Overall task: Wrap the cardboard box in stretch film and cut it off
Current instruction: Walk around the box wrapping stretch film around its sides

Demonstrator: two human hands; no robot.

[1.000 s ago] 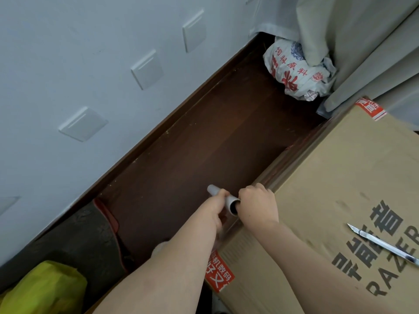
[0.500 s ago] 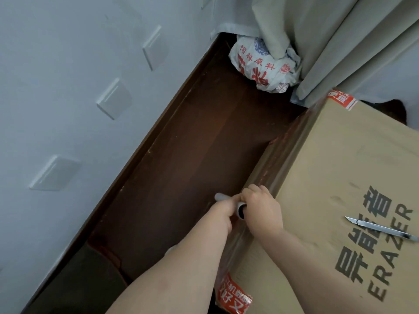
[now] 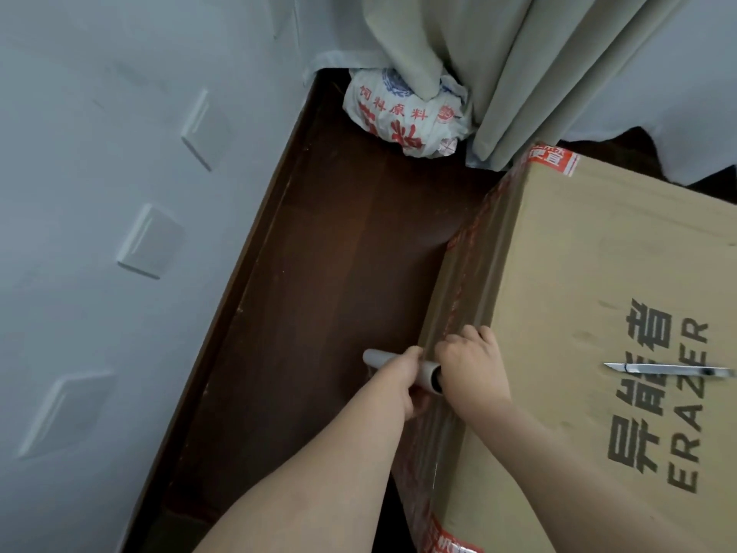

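Observation:
A large brown cardboard box [image 3: 590, 273] with black lettering and red tape fills the right side. Clear stretch film covers its left side face, shiny and wrinkled. A grey stretch film roll [image 3: 383, 359] lies level against that face, near the top edge. My left hand [image 3: 401, 383] grips the roll around its middle. My right hand [image 3: 472, 371] grips the roll's near end at the box's edge. A silver utility knife [image 3: 670, 370] lies flat on the box top, apart from both hands.
A dark wooden floor strip [image 3: 319, 293] runs between the box and a pale wall [image 3: 99, 193] carrying several white switch plates. A printed white sack [image 3: 402, 113] sits in the far corner under grey curtains [image 3: 518, 65].
Both hands have carried the roll farther along the box's side toward the far corner, laying more film. The view has swung with them. The knife has not moved on the box.

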